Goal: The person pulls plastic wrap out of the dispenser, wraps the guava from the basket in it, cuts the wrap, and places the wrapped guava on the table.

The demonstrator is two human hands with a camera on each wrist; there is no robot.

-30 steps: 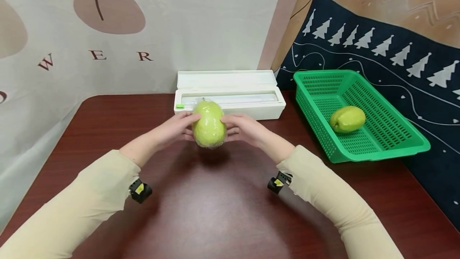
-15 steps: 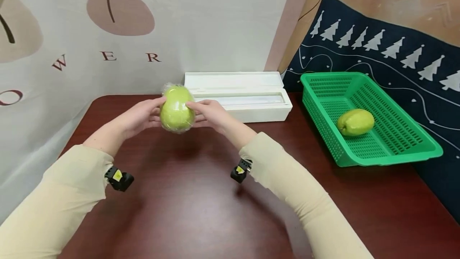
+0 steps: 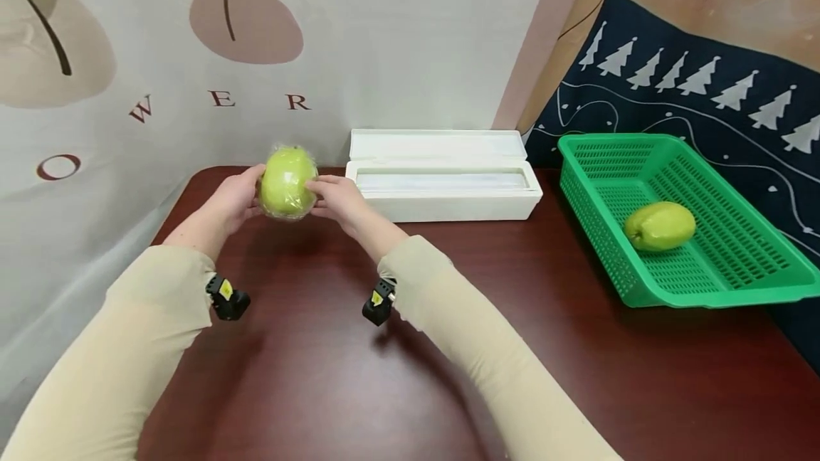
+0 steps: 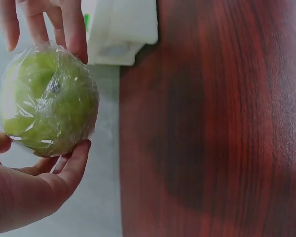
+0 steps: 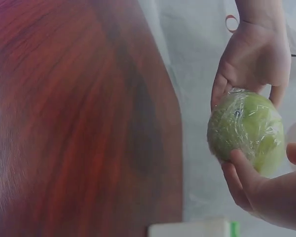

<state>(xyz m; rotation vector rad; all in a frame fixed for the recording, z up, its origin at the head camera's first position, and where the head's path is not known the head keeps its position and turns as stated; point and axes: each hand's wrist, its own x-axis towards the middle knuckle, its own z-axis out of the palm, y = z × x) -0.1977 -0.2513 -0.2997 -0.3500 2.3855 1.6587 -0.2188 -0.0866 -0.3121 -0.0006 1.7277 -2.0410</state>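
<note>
A green pear (image 3: 286, 182) wrapped in clear plastic film is held up above the far left of the table. My left hand (image 3: 233, 198) holds it from the left, fingers curving under its side in the left wrist view. From the right, my right hand (image 3: 339, 199) holds it with the thumb at the front. Crinkled, bunched film (image 4: 47, 101) shows on the pear's underside in the left wrist view. Right of the hands stands a white plastic-wrap box (image 3: 448, 206), its lid (image 3: 438, 144) raised and a pale roll (image 3: 442, 182) inside.
A green plastic basket (image 3: 596, 233) stands at the right of the dark red-brown table (image 3: 307, 390), with another green-yellow fruit (image 3: 660, 226) lying in it. Behind the table hangs a pale printed cloth (image 3: 397, 41). A navy cloth with white trees (image 3: 717, 84) covers the right side.
Both hands have carried the wrapped pear leftward, from in front of the white box to the table's far left. The camera view has also shifted left.
</note>
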